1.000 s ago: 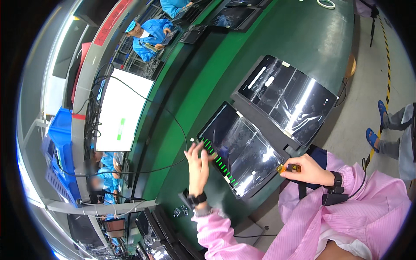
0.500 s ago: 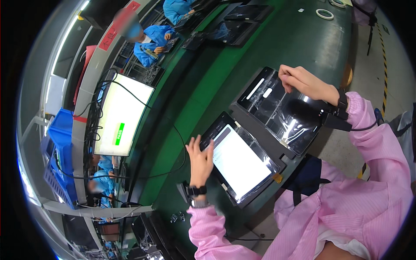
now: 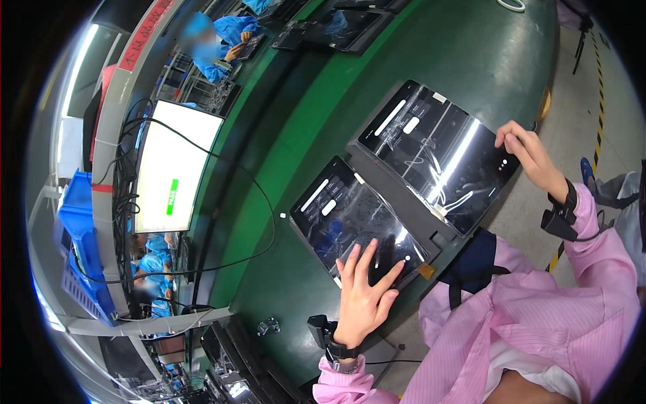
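Two dark tablets lie side by side on black trays on a green table. Over the near end of the left tablet (image 3: pixel 360 214), my left hand (image 3: pixel 361 299) has its fingers spread, fingertips at the glass; whether all touch cannot be told. That screen is dark with a few white bars at its far end. My right hand (image 3: pixel 531 160) is at the right edge of the right tablet (image 3: pixel 420 148), its fingers curled together with nothing visible in them. The right tablet's screen is dark too, with similar white bars, and clear film wrinkles on both.
A bright monitor (image 3: pixel 176 167) with a green label stands at the left, cables (image 3: pixel 259 178) hanging in front. Blue bins (image 3: pixel 86 236) hang beyond it. More dark tablets (image 3: pixel 346 27) lie at the far side, near a person in blue (image 3: pixel 219 44). A tape roll (image 3: pixel 511 5) lies far right.
My left hand has moved right and nearer, onto the left tablet, whose white page has given way to a dark screen. My right hand has moved from the right tablet's far end to its right edge.
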Action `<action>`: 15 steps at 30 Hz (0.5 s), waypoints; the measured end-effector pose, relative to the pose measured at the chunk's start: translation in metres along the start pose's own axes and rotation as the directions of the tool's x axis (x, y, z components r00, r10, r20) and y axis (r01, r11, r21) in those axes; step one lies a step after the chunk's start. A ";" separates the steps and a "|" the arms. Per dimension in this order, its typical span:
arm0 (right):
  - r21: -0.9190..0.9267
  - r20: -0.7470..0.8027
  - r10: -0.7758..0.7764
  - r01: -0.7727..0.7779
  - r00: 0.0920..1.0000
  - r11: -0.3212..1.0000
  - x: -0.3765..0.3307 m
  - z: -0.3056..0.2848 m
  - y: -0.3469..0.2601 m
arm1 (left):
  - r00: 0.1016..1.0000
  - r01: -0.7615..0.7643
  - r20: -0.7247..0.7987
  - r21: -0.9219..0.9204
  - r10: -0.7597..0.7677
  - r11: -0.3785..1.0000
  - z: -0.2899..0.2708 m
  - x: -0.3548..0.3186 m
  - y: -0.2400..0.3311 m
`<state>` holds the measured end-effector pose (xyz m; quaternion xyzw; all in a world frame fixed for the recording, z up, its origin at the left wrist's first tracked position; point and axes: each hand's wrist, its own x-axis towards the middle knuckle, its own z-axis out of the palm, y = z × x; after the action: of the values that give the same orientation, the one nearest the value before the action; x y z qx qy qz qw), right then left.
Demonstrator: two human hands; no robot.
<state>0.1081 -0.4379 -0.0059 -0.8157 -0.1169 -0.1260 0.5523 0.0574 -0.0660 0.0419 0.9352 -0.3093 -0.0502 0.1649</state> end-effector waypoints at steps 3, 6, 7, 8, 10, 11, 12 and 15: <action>-0.112 0.005 -0.004 0.005 1.000 0.994 -0.010 -0.002 0.004 | 0.999 -0.025 0.034 -0.005 0.025 1.000 0.007 0.004 0.001; -0.131 -0.035 -0.063 0.058 0.997 0.990 -0.017 -0.006 0.010 | 0.998 -0.024 0.067 0.018 0.023 1.000 0.011 0.007 0.001; -0.149 -0.044 -0.110 0.102 0.993 0.984 -0.019 -0.009 0.013 | 0.998 -0.004 0.069 0.023 0.003 1.000 0.011 0.007 0.001; -0.195 -0.026 -0.158 0.150 0.987 0.969 -0.021 -0.011 0.015 | 0.997 0.007 0.071 0.023 -0.009 1.000 0.010 0.007 0.001; -0.243 -0.012 -0.215 0.206 0.977 0.948 -0.026 -0.015 0.020 | 1.000 0.014 0.010 0.052 -0.014 0.999 0.008 0.004 0.002; -0.280 -0.007 -0.204 0.194 0.979 0.940 -0.028 -0.016 0.022 | 0.999 0.027 -0.027 0.064 -0.026 0.998 0.005 0.002 0.002; -0.283 -0.011 -0.208 0.196 0.978 0.939 -0.030 -0.018 0.024 | 0.998 0.042 -0.053 0.074 -0.039 0.996 0.003 0.000 0.002; -0.311 -0.019 -0.230 0.213 0.973 0.926 -0.033 -0.019 0.030 | 0.990 0.090 -0.115 0.111 -0.077 0.990 -0.002 -0.004 0.000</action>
<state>0.0856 -0.4681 -0.0366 -0.8692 -0.1721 -0.2268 0.4043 0.0545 -0.0637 0.0435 0.9566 -0.2627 0.0126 0.1251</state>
